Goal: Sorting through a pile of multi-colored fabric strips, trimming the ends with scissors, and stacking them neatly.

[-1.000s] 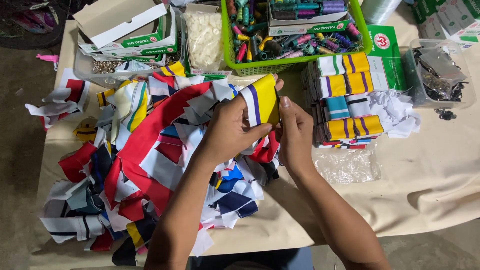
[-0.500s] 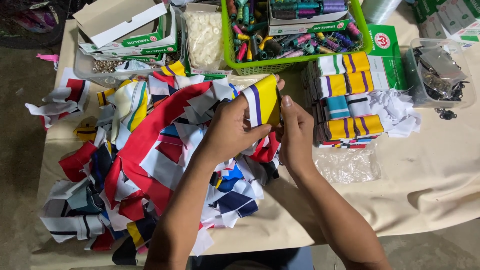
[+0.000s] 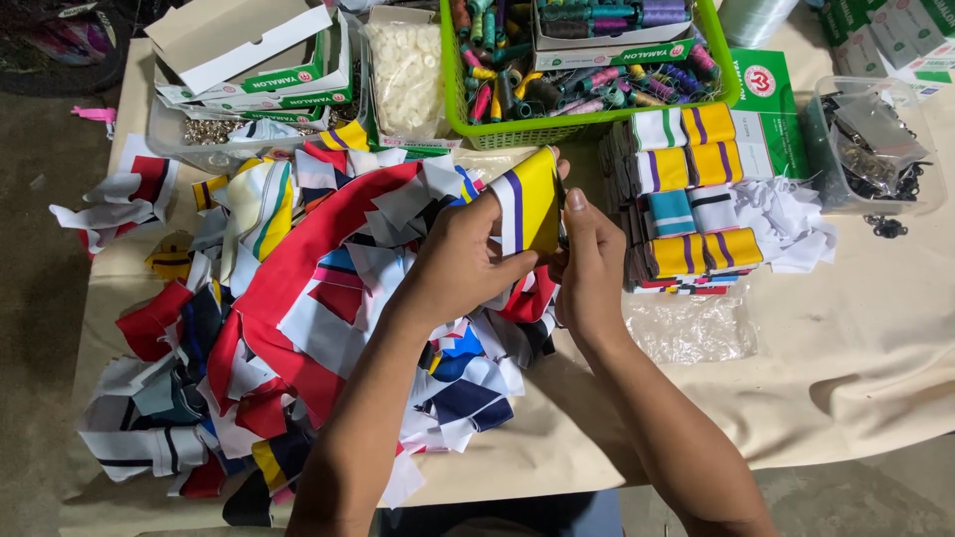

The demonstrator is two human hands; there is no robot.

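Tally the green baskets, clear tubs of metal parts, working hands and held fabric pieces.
green basket: 1
clear tubs of metal parts: 2
hands, left hand and right hand: 2
striped fabric piece: 1
Total: 6

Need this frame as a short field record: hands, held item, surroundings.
left hand: left hand grips the striped ribbon piece from the left
right hand: right hand pinches the same piece at its right edge
held item: yellow, white and purple striped, held above the pile
under hands: loose heap of ribbon scraps, red, white, navy, yellow
right of hands: stacked ribbon pieces
behind: green basket of thread spools
surface: beige cloth
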